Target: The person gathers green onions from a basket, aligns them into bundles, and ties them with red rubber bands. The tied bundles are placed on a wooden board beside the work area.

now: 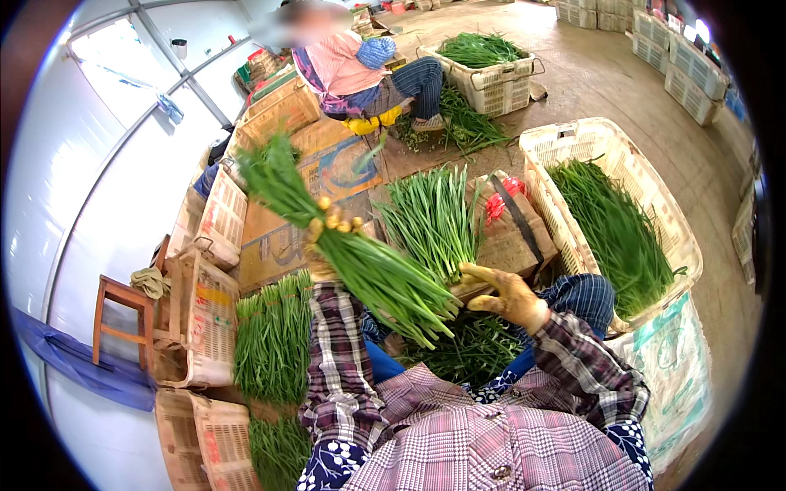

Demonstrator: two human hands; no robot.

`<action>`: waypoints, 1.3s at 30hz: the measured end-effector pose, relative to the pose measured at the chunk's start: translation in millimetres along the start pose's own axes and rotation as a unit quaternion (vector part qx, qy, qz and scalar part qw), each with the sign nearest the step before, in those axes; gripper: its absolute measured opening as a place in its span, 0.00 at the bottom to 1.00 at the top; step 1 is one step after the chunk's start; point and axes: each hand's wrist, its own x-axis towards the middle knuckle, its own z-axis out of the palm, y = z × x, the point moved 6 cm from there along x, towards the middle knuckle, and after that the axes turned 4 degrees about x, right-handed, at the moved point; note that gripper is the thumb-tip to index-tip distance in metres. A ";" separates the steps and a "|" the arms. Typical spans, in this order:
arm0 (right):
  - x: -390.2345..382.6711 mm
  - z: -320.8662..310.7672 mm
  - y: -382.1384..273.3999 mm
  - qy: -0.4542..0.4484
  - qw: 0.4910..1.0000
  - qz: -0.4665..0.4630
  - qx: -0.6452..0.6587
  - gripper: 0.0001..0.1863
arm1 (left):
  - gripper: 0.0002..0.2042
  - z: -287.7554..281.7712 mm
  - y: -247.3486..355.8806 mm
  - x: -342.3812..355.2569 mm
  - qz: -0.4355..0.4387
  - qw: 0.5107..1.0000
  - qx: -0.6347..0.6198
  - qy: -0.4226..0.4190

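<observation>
My left hand (pixel 332 225), in a dirty yellow glove, grips a large bunch of long green leafy stalks (pixel 385 286), held slanting above the work area. My gloved right hand (pixel 512 299) has its fingers apart, at the lower ends of a loose pile of stalks (pixel 426 213); I cannot tell if it touches them. That pile lies beside a cardboard-covered block (pixel 512 237) with red ties (pixel 501 200) and a dark strap. Dark loose greens (pixel 458 356) lie below my hands, and rows of tied bundles (pixel 270 335) stand at the left.
A crate of greens (pixel 610 237) is at my right, another crate (pixel 499 90) farther back. A seated co-worker (pixel 344 65) is ahead, near scattered greens (pixel 458 123). Stacked crates (pixel 213 319), a wooden stool (pixel 123 295) and a white wall (pixel 82 204) line the left side.
</observation>
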 end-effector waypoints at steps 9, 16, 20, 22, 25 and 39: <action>82.8 -0.8 -36.0 0.102 0.966 -0.190 -0.145 0.28 | 0.13 -14.6 -45.1 44.8 -0.104 0.991 -0.065 0.055; 140.9 -2.7 -34.4 -0.001 0.892 -0.289 -0.347 0.34 | 0.14 -95.6 -96.1 71.0 -0.167 0.977 -0.064 0.112; 172.9 11.1 -3.5 -0.091 0.893 -0.279 -0.343 0.35 | 0.15 -147.8 -131.6 69.5 -0.224 0.956 -0.098 0.164; 189.6 17.7 18.6 -0.125 0.898 -0.270 -0.323 0.34 | 0.15 -174.9 -143.7 65.8 -0.235 0.949 -0.101 0.186; 209.6 35.0 50.6 -0.209 0.892 -0.253 -0.310 0.33 | 0.15 -212.1 -156.2 56.2 -0.245 0.943 -0.095 0.205; 216.9 69.6 145.7 -0.344 0.839 -0.207 -0.367 0.16 | 0.27 -297.0 -166.5 16.3 -0.316 0.821 0.245 0.407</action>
